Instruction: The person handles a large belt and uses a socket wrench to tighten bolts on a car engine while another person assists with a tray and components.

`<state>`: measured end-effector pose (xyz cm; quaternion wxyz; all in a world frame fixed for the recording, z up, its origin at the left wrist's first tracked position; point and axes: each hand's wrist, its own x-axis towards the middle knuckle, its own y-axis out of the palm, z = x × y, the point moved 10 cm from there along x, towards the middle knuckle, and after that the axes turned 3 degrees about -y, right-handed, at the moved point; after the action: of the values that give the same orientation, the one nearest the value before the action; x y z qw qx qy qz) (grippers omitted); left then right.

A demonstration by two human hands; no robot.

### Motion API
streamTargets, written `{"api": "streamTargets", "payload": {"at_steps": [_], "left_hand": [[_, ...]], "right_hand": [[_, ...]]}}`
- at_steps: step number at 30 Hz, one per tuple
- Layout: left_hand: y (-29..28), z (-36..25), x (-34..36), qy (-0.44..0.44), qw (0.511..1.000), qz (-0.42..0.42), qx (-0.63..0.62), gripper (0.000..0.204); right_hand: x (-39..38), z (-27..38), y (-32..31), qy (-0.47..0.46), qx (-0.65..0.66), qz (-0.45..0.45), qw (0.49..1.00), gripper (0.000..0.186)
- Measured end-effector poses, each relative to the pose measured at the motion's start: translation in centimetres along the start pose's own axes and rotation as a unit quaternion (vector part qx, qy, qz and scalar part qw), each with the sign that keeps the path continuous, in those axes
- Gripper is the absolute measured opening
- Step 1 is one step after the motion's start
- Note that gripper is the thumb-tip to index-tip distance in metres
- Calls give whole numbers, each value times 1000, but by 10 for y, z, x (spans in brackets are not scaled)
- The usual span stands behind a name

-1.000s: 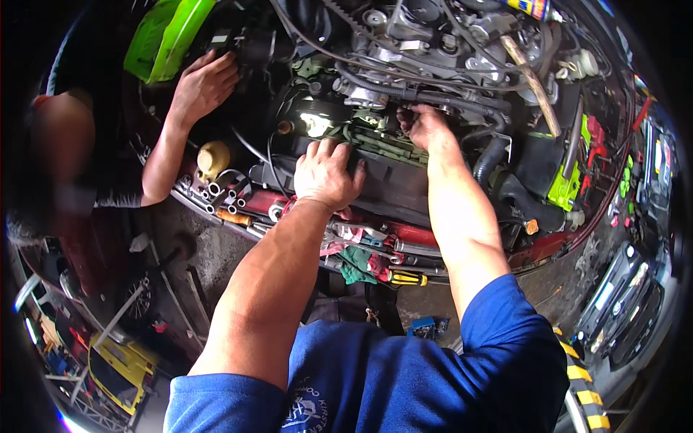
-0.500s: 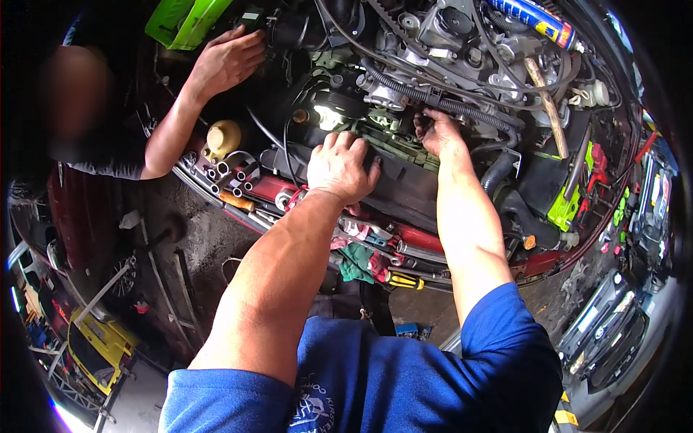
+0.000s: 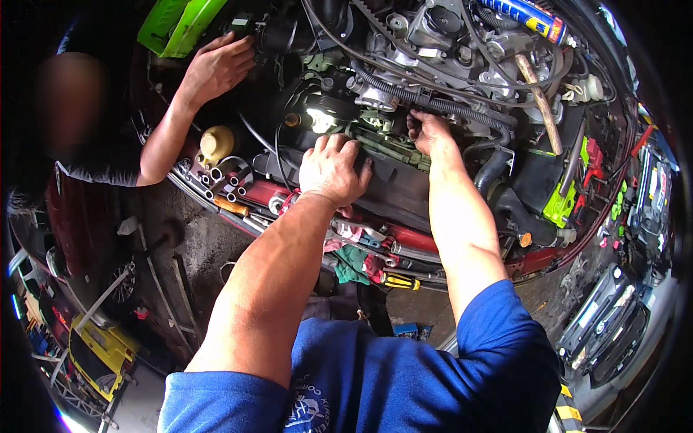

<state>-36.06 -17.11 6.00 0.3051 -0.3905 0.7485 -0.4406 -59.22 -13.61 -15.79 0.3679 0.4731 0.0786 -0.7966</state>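
Observation:
My left hand point(image 3: 332, 169) rests palm down on the black radiator panel point(image 3: 393, 184), its thumb apart and its fingertips over the far edge. Farther right, my right hand point(image 3: 432, 133) reaches into the engine bay with curled fingers, just below a ribbed black hose point(image 3: 455, 107). What its fingers hold, if anything, is hidden. Between and beyond my hands lie a brightly lit pulley area point(image 3: 321, 119) and engine parts. At the upper left, another person's hand point(image 3: 220, 68) lies beside a dark round duct point(image 3: 278, 35).
Sockets point(image 3: 225, 186), a tan cup-shaped part point(image 3: 218, 144), rags point(image 3: 351, 263) and a yellow-black screwdriver point(image 3: 401, 280) line the front edge. A wooden-handled hammer point(image 3: 540, 105) and a blue spray can point(image 3: 523, 19) lie on the engine. A battery point(image 3: 545, 177) stands right; a green tray point(image 3: 177, 25), upper left.
The whole view has shifted slightly. Both of my hands stay in nearly the same places, and the right fingers have moved only a little by the hose.

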Motion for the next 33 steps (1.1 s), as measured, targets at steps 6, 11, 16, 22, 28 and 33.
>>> {"api": "streamTargets", "payload": {"at_steps": [6, 11, 16, 22, 28, 33], "left_hand": [[3, 5, 0, -37, 997, 58, 20, 42], [4, 1, 2, -23, 998, 44, 29, 39], [1, -4, 1, -6, 999, 20, 28, 36], [-3, -6, 0, -8, 999, 2, 40, 35], [9, -4, 2, -20, 997, 48, 63, 38], [10, -3, 1, -5, 998, 25, 57, 38]], "right_hand": [[-6, -6, 9, 19, 62, 23, 998, 12], [-2, -2, 5, -8, 6, 11, 1000, 11], [-1, -6, 9, 3, 33, 39, 999, 10], [-5, -12, 15, 66, 103, 53, 991, 9], [-11, -5, 12, 24, 45, 11, 999, 4], [-11, -3, 16, 14, 61, 34, 997, 7]]}}
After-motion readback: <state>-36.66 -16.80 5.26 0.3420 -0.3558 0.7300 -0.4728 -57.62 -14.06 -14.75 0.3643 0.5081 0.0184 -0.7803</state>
